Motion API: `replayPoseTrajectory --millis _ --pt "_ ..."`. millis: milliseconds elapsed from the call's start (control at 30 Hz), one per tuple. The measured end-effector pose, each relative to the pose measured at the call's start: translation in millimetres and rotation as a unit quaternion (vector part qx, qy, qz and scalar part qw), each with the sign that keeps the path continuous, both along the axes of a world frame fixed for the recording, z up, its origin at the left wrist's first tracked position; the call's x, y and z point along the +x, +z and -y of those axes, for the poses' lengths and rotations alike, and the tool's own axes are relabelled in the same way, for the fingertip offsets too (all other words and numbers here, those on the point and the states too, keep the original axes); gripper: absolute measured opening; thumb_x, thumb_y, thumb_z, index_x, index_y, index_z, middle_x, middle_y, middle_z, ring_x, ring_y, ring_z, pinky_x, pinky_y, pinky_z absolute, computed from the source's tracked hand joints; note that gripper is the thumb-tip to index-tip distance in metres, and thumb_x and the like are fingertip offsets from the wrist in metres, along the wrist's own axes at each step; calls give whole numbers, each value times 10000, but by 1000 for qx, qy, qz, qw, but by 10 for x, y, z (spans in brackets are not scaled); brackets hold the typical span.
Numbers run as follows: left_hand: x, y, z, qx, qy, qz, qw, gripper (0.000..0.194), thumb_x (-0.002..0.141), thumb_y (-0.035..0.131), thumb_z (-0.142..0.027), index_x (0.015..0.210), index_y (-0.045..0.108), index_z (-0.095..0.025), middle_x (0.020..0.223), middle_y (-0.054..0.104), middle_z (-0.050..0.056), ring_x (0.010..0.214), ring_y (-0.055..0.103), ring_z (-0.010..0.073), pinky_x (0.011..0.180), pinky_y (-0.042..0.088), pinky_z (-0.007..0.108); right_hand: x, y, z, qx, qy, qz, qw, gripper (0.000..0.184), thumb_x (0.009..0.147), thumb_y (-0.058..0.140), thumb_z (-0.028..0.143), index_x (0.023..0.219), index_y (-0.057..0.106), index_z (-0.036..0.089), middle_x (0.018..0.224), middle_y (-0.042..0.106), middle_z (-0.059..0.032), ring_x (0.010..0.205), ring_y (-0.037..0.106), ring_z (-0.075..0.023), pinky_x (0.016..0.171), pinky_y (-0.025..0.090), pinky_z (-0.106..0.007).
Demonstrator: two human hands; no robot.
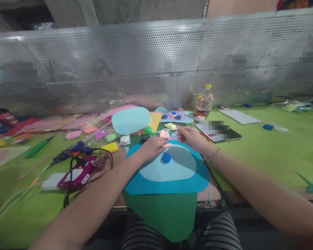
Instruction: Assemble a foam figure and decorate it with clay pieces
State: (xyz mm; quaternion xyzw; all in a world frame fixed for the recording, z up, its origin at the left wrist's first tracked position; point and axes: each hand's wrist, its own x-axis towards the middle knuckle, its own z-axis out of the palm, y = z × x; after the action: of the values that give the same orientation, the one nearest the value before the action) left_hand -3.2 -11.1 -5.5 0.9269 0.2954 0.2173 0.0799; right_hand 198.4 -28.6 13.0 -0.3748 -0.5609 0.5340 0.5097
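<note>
My left hand (153, 147) is closed around a lump of pale pink modelling clay (164, 134), which shows above the fingers. Just to its right, my right hand (189, 137) has its fingertips pinched together; anything between them is too small to make out. Below both hands lies a light blue paper oval (172, 172) on a larger blue paper shape (161, 187). One round blue clay piece (166, 158) rests on the oval. Under these, a green paper sheet (169, 215) hangs over the table edge towards my lap.
Left are a glue gun (73, 151), a magenta device (78, 173) with cables, a green cutter (39, 147) and several clay packets (109, 147). Behind are a decorated paper piece (159, 117) and a bottle (203, 102). A phone (232, 133) lies right. A perforated metal panel (146, 62) stands behind.
</note>
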Motion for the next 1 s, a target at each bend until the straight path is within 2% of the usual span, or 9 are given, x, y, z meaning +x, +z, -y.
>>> replayPoseTrajectory --millis 100,200,367,467,633,767,867,933,1000 --pt "16 34 34 -9 27 43 999 233 862 440 -260 1004 616 -201 1007 638 80 940 575 204 821 417 322 10 1 9 2 1 7 1000 418 738 623 525 575 503 160 538 476 22 493 438 -73 477 354 -223" --pt "42 67 52 -39 89 119 988 241 782 505 -164 989 624 -194 1006 620 74 912 575 189 804 442 316 20 8 19 6 -6 15 1000 439 734 624 532 541 496 159 506 457 26 451 411 -67 444 335 -226" --pt "82 83 46 -154 159 270 937 297 687 595 -162 982 627 -165 993 600 78 853 590 184 755 476 316 17 30 28 13 -5 12 1000 385 700 672 500 587 574 146 550 536 3 496 465 -72 484 373 -222" --pt "101 92 56 -255 155 352 887 254 673 626 -175 925 613 -156 978 614 70 819 599 174 736 484 312 5 33 26 -4 15 -1 1000 310 647 741 428 653 624 141 623 598 -12 585 535 -86 563 425 -220" --pt "122 132 100 -432 142 452 767 232 696 640 -119 881 505 -160 915 624 55 686 604 106 682 494 270 1 37 35 -27 32 -18 999 242 604 786 323 676 633 149 681 629 -15 681 598 -106 653 467 -231" --pt "83 163 78 -525 100 492 687 169 724 640 -92 811 507 -151 734 605 13 544 536 44 565 453 178 13 49 38 -24 22 -17 999 248 575 799 270 714 622 164 690 636 -2 679 613 -112 642 474 -239" --pt "48 178 34 -580 75 522 620 65 814 560 -167 760 559 -130 718 602 34 535 534 51 527 455 171 27 55 32 -20 16 -15 1000 265 559 802 239 736 619 166 677 640 10 639 601 -97 624 469 -235" --pt "37 182 20 -589 74 540 597 152 861 495 -202 773 591 -122 746 622 59 581 570 73 572 487 191 38 50 23 -19 19 -9 1000 261 567 798 234 750 625 165 684 646 9 651 606 -98 636 474 -236" --pt "35 180 31 -573 66 547 607 145 861 495 -187 795 605 -121 783 640 66 650 606 90 670 511 219 47 40 14 -17 27 1 999 253 585 790 242 768 633 165 713 659 -4 694 623 -111 666 484 -244"
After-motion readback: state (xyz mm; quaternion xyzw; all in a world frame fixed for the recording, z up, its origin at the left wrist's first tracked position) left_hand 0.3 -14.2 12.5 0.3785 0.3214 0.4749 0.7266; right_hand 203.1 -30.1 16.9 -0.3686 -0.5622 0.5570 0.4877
